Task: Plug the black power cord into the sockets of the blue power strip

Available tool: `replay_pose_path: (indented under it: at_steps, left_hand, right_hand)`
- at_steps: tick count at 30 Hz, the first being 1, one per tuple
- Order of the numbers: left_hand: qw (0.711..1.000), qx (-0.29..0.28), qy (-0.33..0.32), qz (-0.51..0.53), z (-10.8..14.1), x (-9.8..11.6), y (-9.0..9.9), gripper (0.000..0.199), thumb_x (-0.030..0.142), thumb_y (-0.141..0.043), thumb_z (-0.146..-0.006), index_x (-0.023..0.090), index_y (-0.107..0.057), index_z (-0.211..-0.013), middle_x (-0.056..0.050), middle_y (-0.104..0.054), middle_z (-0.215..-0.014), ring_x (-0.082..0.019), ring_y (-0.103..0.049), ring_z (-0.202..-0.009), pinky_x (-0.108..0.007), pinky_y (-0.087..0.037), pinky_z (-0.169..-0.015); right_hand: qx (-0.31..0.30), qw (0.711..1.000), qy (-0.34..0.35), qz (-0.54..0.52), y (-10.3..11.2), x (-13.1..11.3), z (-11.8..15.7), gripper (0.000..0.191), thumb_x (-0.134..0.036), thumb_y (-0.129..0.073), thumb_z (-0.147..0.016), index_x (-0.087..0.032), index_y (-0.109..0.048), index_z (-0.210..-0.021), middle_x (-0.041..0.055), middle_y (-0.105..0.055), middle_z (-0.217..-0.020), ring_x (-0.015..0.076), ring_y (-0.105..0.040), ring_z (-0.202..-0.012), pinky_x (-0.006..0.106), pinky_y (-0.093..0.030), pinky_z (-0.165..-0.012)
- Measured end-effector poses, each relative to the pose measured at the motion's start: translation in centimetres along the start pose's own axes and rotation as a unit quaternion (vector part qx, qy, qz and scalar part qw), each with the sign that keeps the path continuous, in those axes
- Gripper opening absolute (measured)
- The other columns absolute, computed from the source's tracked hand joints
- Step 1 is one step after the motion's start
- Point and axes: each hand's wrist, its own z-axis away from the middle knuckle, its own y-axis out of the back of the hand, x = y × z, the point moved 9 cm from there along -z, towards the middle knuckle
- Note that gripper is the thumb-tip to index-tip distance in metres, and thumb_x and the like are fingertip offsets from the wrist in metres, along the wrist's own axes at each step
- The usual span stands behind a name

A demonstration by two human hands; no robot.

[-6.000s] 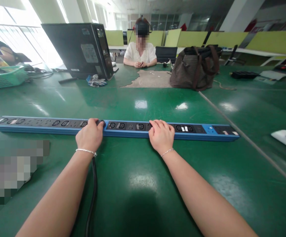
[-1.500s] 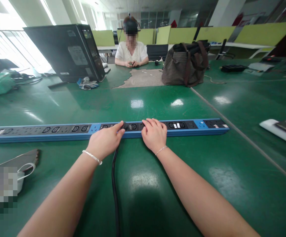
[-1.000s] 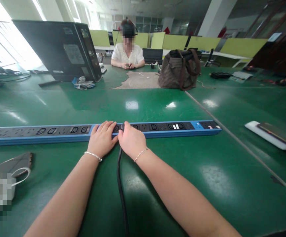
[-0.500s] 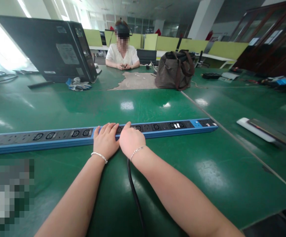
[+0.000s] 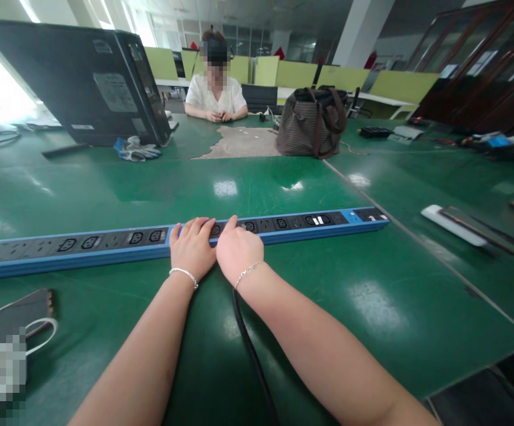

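Observation:
A long blue power strip point(image 5: 314, 238) with a row of black sockets lies across the green table. My left hand point(image 5: 192, 248) is laid over its middle, fingers across the socket face and palm against the near side, gripping it. Right beside it, touching or nearly so, my right hand point(image 5: 240, 251) is closed at the strip, its index finger or thumb pointing over the sockets. A black power cord point(image 5: 254, 355) runs from beneath the right hand toward the table's near edge. The cord's end and the socket under this hand are hidden.
A black computer case point(image 5: 119, 89) and gloves point(image 5: 136, 149) are at the back left. A brown bag point(image 5: 312, 127) stands at the back. Across the table sits a person point(image 5: 216, 97). A white object point(image 5: 454, 225) lies right, a phone-like slab point(image 5: 21, 307) left.
The view has shifted slightly. Both hands stay on the strip in nearly the same pose. The cord's lower part has swung a little to the right.

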Motion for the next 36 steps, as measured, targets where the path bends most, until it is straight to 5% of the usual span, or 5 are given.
replay_pose_path:
  at_steps: [6,12,23,29,36]
  left_hand:
    - [0.999,0.034,-0.006,0.010,0.1,0.2,0.1,0.046,0.042,-0.044,-0.085,0.024,-0.056,-0.126,-0.008,-0.057,-0.133,-0.026,-0.046,-0.126,-0.054,-0.007,-0.113]
    - [0.999,0.044,-0.004,0.016,0.2,0.2,0.2,0.047,0.045,-0.044,-0.085,0.023,-0.057,-0.124,-0.009,-0.058,-0.130,-0.026,-0.049,-0.123,-0.052,-0.009,-0.113]
    - [0.998,0.059,-0.004,0.018,0.1,0.0,-0.1,0.050,0.054,-0.050,-0.082,0.025,-0.058,-0.122,-0.008,-0.059,-0.129,-0.027,-0.050,-0.121,-0.054,-0.007,-0.114]
    - [0.998,0.056,-0.004,0.023,0.1,0.0,0.0,0.056,0.061,-0.050,-0.080,0.026,-0.057,-0.123,-0.008,-0.059,-0.129,-0.028,-0.049,-0.122,-0.053,-0.009,-0.113]
    - [0.998,0.064,-0.011,0.021,0.1,0.1,0.1,0.055,0.061,-0.050,-0.081,0.025,-0.059,-0.121,-0.007,-0.060,-0.128,-0.027,-0.050,-0.120,-0.051,-0.012,-0.112]
  right_hand:
    - [0.112,0.990,0.007,-0.090,-0.7,2.3,0.2,0.051,-0.022,-0.045,-0.086,-0.011,-0.045,-0.135,0.0144,-0.068,-0.109,0.0228,-0.065,-0.096,0.034,-0.048,-0.087]
    - [0.134,0.969,0.000,-0.210,-1.1,3.6,-0.5,0.047,-0.018,-0.051,-0.079,-0.015,-0.054,-0.125,0.0060,-0.071,-0.100,0.0181,-0.063,-0.098,0.034,-0.037,-0.101]
    - [0.164,0.857,-0.012,-0.489,-0.7,5.1,-1.0,0.046,-0.020,-0.052,-0.073,-0.013,-0.055,-0.119,0.0002,-0.063,-0.076,0.0140,-0.057,-0.066,0.029,-0.049,-0.071]
    - [0.149,0.873,0.013,-0.465,0.8,8.3,-1.1,0.048,-0.028,-0.047,-0.083,-0.017,-0.048,-0.129,-0.0013,-0.061,-0.072,0.0138,-0.056,-0.062,0.030,-0.048,-0.068]
    - [0.165,0.962,-0.076,-0.204,6.9,16.6,-1.2,0.043,-0.026,-0.037,-0.090,-0.015,-0.047,-0.130,0.0099,-0.067,-0.098,0.0202,-0.062,-0.086,0.035,-0.047,-0.082]
